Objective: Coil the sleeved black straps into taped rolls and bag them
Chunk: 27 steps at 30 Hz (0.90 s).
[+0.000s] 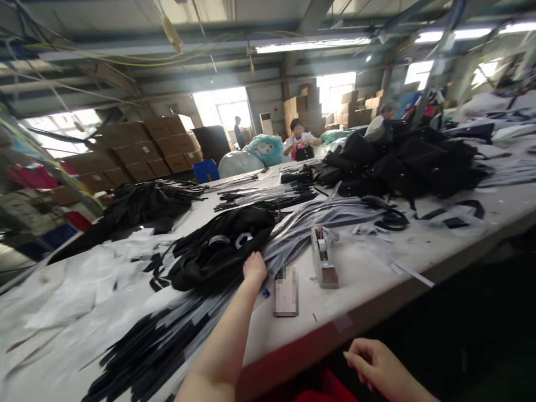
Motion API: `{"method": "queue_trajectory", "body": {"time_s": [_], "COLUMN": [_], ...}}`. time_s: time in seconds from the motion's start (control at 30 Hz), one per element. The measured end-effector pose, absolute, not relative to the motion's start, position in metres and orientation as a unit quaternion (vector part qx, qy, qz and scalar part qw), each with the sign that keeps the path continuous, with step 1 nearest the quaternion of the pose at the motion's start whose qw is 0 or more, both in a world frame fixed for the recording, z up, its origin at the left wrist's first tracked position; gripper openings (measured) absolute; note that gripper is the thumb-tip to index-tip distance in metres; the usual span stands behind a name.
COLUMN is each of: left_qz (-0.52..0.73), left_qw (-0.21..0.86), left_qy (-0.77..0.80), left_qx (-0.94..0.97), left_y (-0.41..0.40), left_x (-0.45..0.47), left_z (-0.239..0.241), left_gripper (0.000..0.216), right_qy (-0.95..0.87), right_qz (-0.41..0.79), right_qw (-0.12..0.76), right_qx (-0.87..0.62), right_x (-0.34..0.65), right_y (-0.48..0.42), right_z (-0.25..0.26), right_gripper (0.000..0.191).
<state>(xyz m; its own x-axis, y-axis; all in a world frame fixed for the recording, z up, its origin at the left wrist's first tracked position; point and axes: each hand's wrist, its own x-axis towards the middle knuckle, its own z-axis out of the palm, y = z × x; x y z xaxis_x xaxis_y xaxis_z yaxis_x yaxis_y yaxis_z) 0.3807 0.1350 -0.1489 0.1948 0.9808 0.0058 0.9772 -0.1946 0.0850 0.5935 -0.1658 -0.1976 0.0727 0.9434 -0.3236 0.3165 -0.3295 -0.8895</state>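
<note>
Black fabric bundle [224, 258] lies against the left grip [254, 268].

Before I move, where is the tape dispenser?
In the head view, the tape dispenser is right of centre on the white table, just right of the pixelated rectangular item and beyond the left hand.

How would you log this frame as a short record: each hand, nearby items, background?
left hand: at the edge of a black fabric bundle; its grip is unclear
right hand: in front of the table edge, fingers loosely curled, no object visible in it
on the bundle: two pale rings
right of left hand: a tape dispenser, standing on the table
below the bundle: dark strips, fanned out
left of the bundle: white sheeting, heaped
far right of table: a pile of black bags
background: a seated co-worker; stacked cardboard boxes
</note>
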Motion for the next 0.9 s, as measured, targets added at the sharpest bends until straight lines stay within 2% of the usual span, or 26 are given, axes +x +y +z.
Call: {"method": "queue_trajectory", "body": {"time_s": [0.37, 0.67, 0.9], "left_qz": [0.002, -0.011, 0.001], "left_qw": [0.01, 0.035, 0.075], "left_qy": [0.607, 0.602, 0.575], "left_qx": [0.795, 0.797, 0.814], "left_y": [0.136, 0.132, 0.109], "left_x": [0.374, 0.378, 0.386], "left_z": [-0.144, -0.135, -0.105], "left_gripper": [0.03, 0.026, 0.023], "right_qy": [-0.442, -0.442, -0.425], "right_qz": [0.475, 0.487, 0.483], "right_qw": [0.36, 0.363, 0.381], "right_qx": [-0.671, -0.66, -0.664], "right_x": [0.611, 0.617, 0.632], "right_y": [-0.166, -0.17, -0.166], "right_z": [-0.192, -0.209, -0.212], "right_gripper": [0.039, 0.045, 0.048]}}
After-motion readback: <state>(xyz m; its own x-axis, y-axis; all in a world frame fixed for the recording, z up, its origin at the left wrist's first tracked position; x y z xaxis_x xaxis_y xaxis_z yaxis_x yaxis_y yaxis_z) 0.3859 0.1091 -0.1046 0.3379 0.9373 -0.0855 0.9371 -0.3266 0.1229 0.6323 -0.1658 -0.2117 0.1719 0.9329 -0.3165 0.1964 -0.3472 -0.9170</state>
